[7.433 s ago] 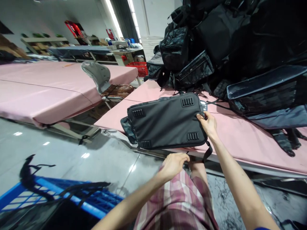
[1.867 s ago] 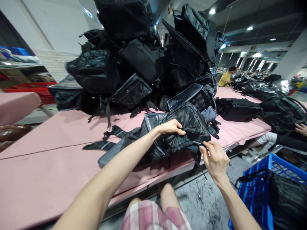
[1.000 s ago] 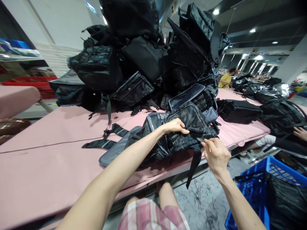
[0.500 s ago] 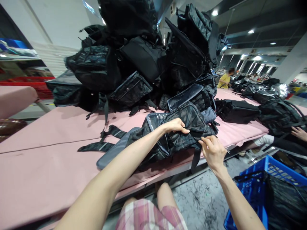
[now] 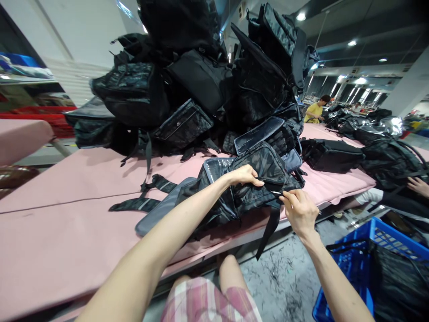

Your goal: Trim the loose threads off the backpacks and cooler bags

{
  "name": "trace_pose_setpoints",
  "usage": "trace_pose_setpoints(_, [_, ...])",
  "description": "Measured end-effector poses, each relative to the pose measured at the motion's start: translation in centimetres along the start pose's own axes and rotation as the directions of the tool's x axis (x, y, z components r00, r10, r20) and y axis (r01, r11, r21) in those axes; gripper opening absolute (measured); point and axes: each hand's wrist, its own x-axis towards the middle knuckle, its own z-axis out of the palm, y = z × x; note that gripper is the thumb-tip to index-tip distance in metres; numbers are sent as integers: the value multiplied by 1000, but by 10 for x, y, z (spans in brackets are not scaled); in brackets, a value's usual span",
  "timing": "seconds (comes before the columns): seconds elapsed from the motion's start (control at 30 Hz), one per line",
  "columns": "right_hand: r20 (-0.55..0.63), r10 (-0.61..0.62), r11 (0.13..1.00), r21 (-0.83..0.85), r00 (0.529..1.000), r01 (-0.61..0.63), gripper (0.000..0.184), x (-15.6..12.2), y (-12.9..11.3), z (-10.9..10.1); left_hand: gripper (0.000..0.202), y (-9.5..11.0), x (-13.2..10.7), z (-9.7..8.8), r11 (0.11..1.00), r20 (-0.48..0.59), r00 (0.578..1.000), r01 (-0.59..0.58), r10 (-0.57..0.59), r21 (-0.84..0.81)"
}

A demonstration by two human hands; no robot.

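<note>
A dark camouflage backpack [image 5: 254, 197] lies on its back on the pink table, its grey padded back panel and straps toward the left. Thumb and fingers of my left hand [image 5: 246, 175] are closed in a pinch on the bag's front, beside a zipped pocket. My right hand [image 5: 300, 210] is also closed, at the bag's right end. From its fingertips a thin shiny strip [image 5: 276, 192] points toward my left hand; its kind cannot be made out. Below the bag a black strap [image 5: 270, 230] hangs over the table edge.
A tall heap of black backpacks [image 5: 197, 80] stands behind on the pink table [image 5: 67, 232]. A black bag [image 5: 331, 155] lies to the right. On the floor side stands a blue crate [image 5: 372, 232] with dark material inside. Another person's hand [image 5: 418, 185] shows at the right edge.
My right hand has shifted slightly right, and the shiny strip at its fingertips shows more clearly. The hanging strap has swung left and lower. My left hand stays nearly still.
</note>
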Motion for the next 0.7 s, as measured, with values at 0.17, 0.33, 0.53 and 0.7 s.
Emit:
trace_pose_setpoints(0.17, [-20,-6,1000,-12,1000,5,10,0,6,-5,51,-1,0,-1,1000,7,1000,-11,11,-6])
trace_pose_setpoints(0.33, [-24,-50,999,-19,998,49,12,3,6,-1,51,-1,0,-1,1000,2,1000,-13,13,2])
trace_pose_setpoints(0.53, [6,-19,999,35,1000,19,10,3,5,0,53,-2,0,-1,1000,-7,1000,-20,20,2])
trace_pose_setpoints(0.7, [5,5,999,44,1000,-5,13,4,7,-1,53,-3,0,-1,999,4,999,-32,32,-6])
